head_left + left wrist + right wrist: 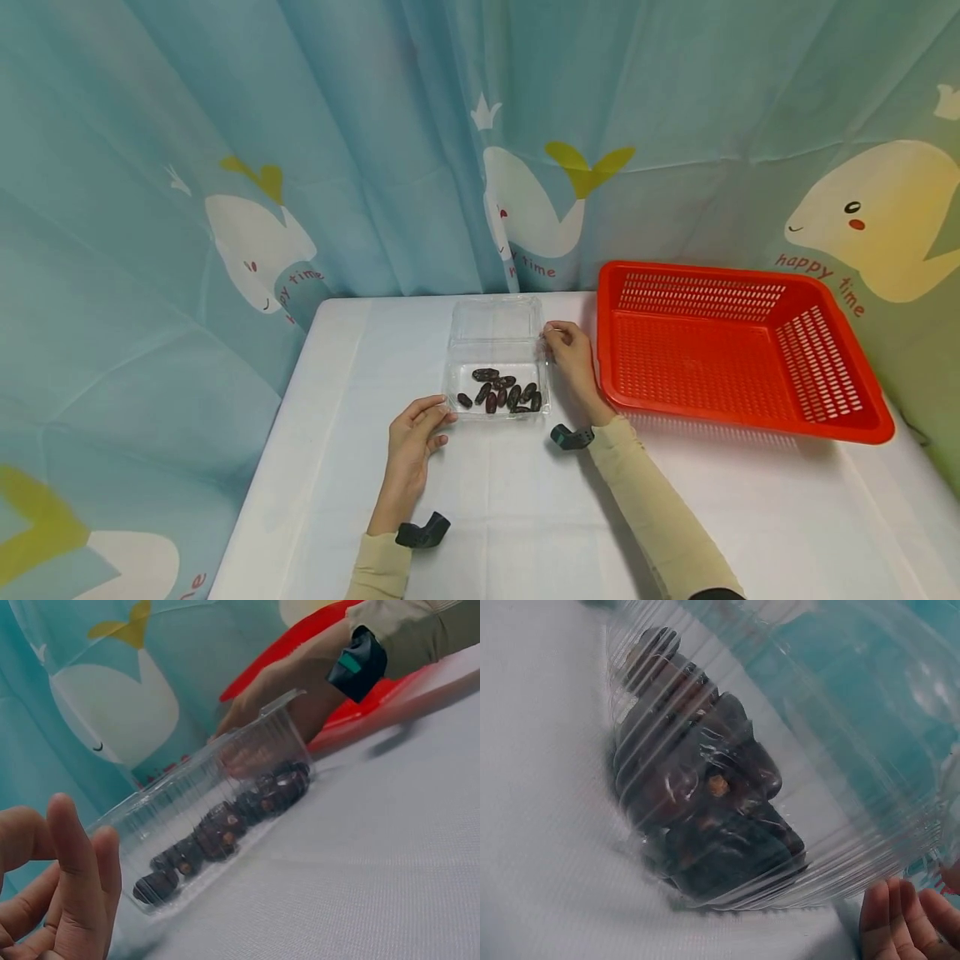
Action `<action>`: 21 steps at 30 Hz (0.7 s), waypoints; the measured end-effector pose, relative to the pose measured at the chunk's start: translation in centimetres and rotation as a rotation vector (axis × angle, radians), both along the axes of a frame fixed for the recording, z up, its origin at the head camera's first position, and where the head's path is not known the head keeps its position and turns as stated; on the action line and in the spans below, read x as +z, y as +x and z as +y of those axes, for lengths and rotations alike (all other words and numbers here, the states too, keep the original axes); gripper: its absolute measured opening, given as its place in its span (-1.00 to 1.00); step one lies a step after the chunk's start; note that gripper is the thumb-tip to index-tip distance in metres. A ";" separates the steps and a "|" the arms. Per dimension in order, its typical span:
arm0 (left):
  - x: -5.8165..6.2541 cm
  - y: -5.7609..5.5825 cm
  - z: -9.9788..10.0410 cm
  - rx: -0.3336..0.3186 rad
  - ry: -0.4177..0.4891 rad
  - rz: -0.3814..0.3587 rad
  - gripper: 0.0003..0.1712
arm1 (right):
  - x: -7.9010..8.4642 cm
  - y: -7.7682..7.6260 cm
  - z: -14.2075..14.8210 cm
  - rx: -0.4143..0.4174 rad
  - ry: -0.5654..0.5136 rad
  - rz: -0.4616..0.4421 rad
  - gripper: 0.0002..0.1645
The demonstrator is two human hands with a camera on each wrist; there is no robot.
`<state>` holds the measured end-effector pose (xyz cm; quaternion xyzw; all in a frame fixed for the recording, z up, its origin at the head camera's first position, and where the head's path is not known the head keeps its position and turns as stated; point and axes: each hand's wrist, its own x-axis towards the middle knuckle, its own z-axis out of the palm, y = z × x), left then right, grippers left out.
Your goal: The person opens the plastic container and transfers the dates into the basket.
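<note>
A clear plastic clamshell box lies on the white table with its lid folded back toward the curtain. Several dark brown dates lie in its base, and the left wrist view shows these dates through the ribbed wall. At the near left corner, my left hand pinches the rim between thumb and fingertips. My right hand pinches the box's right edge near the hinge. In the right wrist view, that hand's fingertips are beside the clear wall; part of the thumb is cut off.
A red plastic basket with slotted walls stands right of the box, close to my right forearm. Behind the table hangs a blue curtain with printed whales. Each wrist wears a dark strap mount.
</note>
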<state>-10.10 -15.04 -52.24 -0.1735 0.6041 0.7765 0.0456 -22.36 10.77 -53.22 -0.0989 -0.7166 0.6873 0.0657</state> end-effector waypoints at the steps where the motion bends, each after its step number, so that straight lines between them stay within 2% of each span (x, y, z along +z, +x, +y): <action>1: 0.0 0.0 0.0 0.001 0.001 -0.003 -0.66 | 0.0 0.1 0.0 -0.009 0.007 0.007 -0.68; 8: 0.0 0.0 0.2 0.011 0.002 0.005 -0.68 | 0.3 0.4 0.0 -0.035 0.001 0.088 -0.70; 13: 0.0 0.0 0.3 0.015 0.007 0.011 -0.68 | 0.5 0.6 0.0 -0.047 -0.024 0.103 -0.71; 17: 0.0 0.1 0.3 0.019 0.013 0.012 -0.69 | 0.5 1.0 0.1 -0.018 -0.024 0.139 -0.70; 21: -0.1 0.0 0.3 0.021 0.013 0.018 -0.68 | 0.6 1.7 0.1 0.016 0.037 0.212 -0.73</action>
